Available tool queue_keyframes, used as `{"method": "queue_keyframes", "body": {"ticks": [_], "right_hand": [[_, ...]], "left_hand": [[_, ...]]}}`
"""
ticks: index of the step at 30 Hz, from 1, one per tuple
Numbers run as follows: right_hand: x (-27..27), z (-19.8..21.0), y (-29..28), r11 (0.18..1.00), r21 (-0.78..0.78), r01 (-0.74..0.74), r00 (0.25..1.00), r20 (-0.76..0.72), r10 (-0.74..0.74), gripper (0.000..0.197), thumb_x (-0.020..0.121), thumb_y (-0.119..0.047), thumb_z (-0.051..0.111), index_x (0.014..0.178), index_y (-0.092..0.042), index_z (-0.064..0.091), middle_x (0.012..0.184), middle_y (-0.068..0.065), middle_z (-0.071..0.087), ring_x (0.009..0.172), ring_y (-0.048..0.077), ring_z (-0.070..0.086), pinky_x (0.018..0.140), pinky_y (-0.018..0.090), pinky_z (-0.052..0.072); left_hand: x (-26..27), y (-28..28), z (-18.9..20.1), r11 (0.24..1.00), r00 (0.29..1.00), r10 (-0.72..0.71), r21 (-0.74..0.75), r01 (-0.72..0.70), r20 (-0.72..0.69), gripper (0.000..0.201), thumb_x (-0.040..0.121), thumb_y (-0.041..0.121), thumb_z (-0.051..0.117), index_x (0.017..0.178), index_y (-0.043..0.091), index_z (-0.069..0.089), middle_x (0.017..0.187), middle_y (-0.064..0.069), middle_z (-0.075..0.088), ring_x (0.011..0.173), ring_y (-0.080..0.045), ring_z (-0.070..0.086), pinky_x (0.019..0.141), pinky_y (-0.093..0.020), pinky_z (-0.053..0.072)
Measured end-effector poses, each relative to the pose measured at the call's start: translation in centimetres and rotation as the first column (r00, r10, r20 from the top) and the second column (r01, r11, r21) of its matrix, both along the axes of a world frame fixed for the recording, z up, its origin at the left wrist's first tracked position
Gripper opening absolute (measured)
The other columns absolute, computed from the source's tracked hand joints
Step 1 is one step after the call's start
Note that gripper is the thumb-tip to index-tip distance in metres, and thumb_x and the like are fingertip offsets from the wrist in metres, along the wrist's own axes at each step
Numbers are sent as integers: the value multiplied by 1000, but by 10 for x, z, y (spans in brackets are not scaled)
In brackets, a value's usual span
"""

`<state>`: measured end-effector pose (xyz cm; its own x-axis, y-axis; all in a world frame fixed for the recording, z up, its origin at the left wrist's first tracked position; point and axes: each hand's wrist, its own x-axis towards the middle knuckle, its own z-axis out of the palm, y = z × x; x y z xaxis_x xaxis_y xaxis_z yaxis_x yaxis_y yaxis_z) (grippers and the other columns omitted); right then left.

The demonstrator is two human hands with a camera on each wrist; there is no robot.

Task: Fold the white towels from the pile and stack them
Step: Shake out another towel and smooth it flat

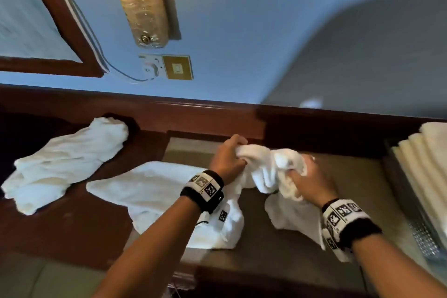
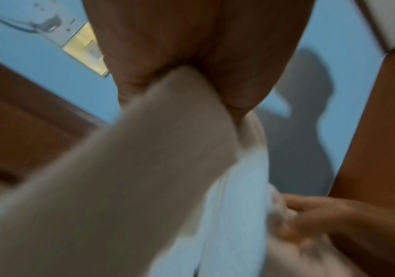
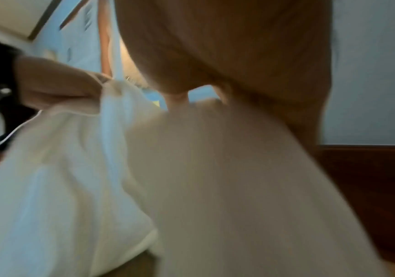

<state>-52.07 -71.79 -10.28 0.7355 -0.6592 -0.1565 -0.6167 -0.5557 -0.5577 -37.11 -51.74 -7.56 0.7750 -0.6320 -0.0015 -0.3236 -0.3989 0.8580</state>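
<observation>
Both hands hold one crumpled white towel (image 1: 271,169) above the brown desk top (image 1: 278,256). My left hand (image 1: 228,155) grips its upper left part, and my right hand (image 1: 307,181) grips its right side; the towel's ends hang down to the desk. In the left wrist view the towel (image 2: 144,168) runs out of the left hand (image 2: 191,71), blurred. The right wrist view shows the towel (image 3: 203,178) bunched under the right hand (image 3: 227,88). A loose towel (image 1: 154,191) lies under my left forearm. Another heap of white towels (image 1: 65,159) lies at the far left.
A stack of folded white towels (image 1: 420,159) stands in a metal mesh tray (image 1: 420,237) at the right edge. A dark wooden ledge (image 1: 205,113) runs along the blue wall behind the desk. A lit wall lamp (image 1: 142,2) and a wall socket (image 1: 167,66) are above.
</observation>
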Motion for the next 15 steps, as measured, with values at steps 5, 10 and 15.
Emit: {"method": "queue_keyframes", "body": {"ticks": [5,10,15], "right_hand": [[-10,-37,37,912,37,-409,901,-143,409,90,84,-65,61,155,-36,15,166,-1,7,153,21,-1,122,50,7],[9,-37,52,945,14,-326,881,368,298,18,97,-12,55,112,-18,62,88,-7,65,88,15,60,80,36,47],[25,2,54,992,81,-99,843,536,41,16,100,-3,43,99,-12,56,74,1,60,66,22,54,60,27,31]], "left_hand": [[-36,-6,-46,997,992,38,64,-46,121,37,76,5,70,108,24,68,106,6,68,99,-21,66,83,-32,52],[-33,2,-39,996,903,62,32,-84,426,43,74,6,67,113,24,70,109,2,65,90,-23,64,71,-33,51],[-23,47,-64,866,890,166,369,-338,425,41,83,14,64,121,28,58,116,-2,54,93,-31,61,67,-43,55]]}}
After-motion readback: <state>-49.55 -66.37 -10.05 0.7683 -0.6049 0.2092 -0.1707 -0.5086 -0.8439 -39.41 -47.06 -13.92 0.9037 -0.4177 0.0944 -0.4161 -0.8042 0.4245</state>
